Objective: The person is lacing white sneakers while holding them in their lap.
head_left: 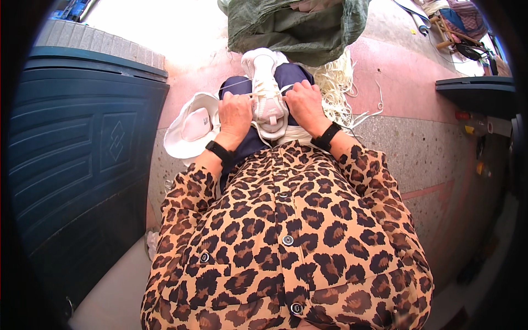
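A white and pink sneaker (269,104) lies across my dark-trousered knees, its heel and pull tab toward me and its toe pointing away. Cream laces (267,85) run through its upper part. On the shoe's left side my left hand (236,113) is closed in a pinch on a lace end, drawn out sideways. My right hand (306,107) pinches another lace end on the right side. Both hands are level with the shoe's tongue, and the fingertips partly hide the lace ends. Each wrist wears a black band.
A white hat-like thing (175,132) with a pink piece in it lies by my left knee. Loose cream laces (335,82) are heaped on the right. A green sack (297,33) stands ahead. Dark blue door panels (66,132) flank the left; a wooden chair (448,36) is far right.
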Available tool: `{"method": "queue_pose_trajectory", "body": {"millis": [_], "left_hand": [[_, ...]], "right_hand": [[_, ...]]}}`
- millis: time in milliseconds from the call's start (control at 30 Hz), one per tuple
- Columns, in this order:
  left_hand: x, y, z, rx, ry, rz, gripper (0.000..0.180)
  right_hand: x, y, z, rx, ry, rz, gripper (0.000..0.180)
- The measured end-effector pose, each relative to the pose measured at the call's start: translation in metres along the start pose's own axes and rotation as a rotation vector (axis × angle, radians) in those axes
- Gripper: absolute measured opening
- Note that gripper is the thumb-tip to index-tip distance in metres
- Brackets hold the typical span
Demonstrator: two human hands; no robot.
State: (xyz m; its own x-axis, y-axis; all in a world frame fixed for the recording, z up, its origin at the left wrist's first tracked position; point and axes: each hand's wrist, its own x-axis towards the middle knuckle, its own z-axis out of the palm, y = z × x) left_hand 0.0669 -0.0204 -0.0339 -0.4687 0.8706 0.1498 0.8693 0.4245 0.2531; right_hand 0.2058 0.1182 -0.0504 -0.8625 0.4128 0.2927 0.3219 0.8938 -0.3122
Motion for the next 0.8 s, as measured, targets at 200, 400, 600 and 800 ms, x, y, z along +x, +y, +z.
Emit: {"method": "queue_pose_trajectory", "body": {"millis": [200,400,600,800], "left_hand": [[-0.015,0.015,-0.001,0.106,0.016,-0.017,0.019],[-0.007,0.003,0.000,-0.047,-0.030,0.025,0.015],[0.052,0.012,-0.007,-0.382,-0.001,0.065,0.019],[0.110,0.045,0.005,-0.496,-0.797,-0.208,0.031]], "right_hand": [[-0.005,-0.009,-0.005,-0.062,-0.077,0.035,0.018],[-0.007,0.005,0.015,0.165,-0.205,0.143,0.015],[-0.006,0.008,0.021,0.368,-0.110,0.156,0.012],[-0.006,-0.008,0.021,0.572,-0.008,0.294,0.013]]}}
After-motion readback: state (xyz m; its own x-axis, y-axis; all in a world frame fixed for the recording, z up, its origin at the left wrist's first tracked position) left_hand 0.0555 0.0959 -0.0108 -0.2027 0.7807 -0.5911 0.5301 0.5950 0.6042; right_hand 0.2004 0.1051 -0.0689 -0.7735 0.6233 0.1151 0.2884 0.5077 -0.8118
